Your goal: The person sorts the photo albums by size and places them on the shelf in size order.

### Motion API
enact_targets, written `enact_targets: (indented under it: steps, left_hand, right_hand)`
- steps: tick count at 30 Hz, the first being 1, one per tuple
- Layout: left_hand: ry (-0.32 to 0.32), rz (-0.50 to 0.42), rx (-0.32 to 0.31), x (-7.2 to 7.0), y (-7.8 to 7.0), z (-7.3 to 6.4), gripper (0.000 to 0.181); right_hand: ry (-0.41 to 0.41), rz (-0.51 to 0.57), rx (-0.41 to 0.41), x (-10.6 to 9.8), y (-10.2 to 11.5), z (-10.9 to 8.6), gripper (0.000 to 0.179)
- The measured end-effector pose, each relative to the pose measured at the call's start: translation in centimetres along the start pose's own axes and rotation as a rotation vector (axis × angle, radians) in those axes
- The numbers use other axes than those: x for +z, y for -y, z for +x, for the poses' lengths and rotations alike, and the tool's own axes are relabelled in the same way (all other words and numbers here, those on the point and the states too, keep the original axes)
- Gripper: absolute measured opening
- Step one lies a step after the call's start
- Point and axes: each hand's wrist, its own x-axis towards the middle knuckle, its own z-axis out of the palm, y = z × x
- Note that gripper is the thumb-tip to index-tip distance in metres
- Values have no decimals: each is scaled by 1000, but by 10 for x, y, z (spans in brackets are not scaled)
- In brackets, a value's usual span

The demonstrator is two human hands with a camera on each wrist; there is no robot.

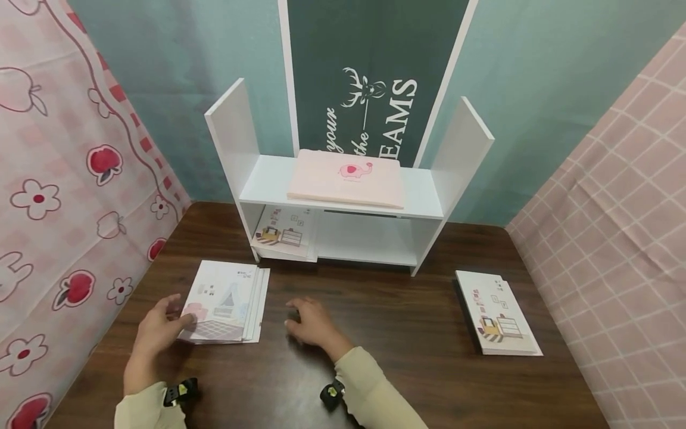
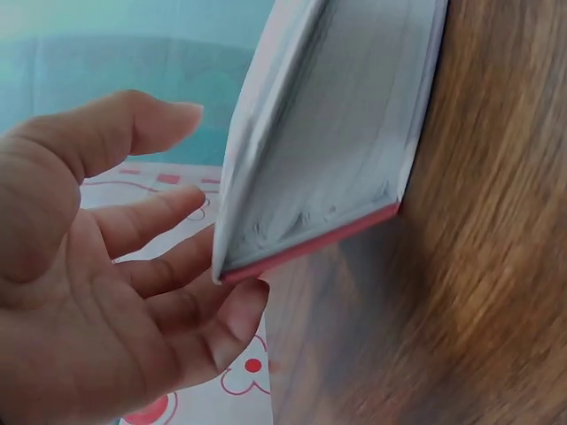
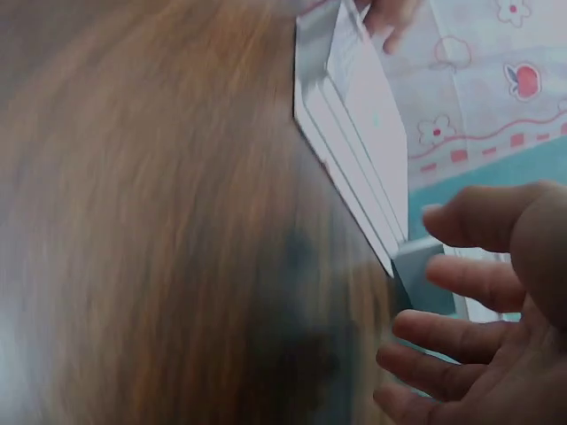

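Observation:
A small stack of white books [image 1: 225, 301], the top cover printed with a pale house and pink shapes, lies on the left part of the table. My left hand [image 1: 159, 325] is at its near left corner, thumb and fingers spread around that corner. In the left wrist view the left hand [image 2: 115, 266] has its thumb apart from the book [image 2: 345, 133], with the fingertips right at the cover's edge. To the right of the stack, my right hand [image 1: 311, 325] hovers low over the table, fingers relaxed, holding nothing; the right wrist view shows its fingers [image 3: 452, 336] spread.
A white two-tier shelf [image 1: 429, 238] stands at the back, with a pink elephant-printed item [image 1: 345, 179] on top. Books [image 1: 286, 232] lie in its lower left. Another stack of books [image 1: 498, 313] is on the right of the table [image 1: 386, 351]. Patterned cloths hang at both sides.

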Motion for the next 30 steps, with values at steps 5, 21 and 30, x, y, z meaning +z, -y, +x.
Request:
enact_targets:
  steps: [5, 21, 30]
  left_hand:
    - [72, -30, -26, 1, 9, 8, 69]
    - [144, -384, -213, 15, 19, 12, 67]
    - [167, -429, -181, 13, 16, 9, 61]
  right_hand:
    - [-47, 469, 168, 15, 7, 6, 32]
    - [48, 1379, 628, 43, 29, 20, 22]
    - [-84, 1335, 618, 52, 40, 21, 34]
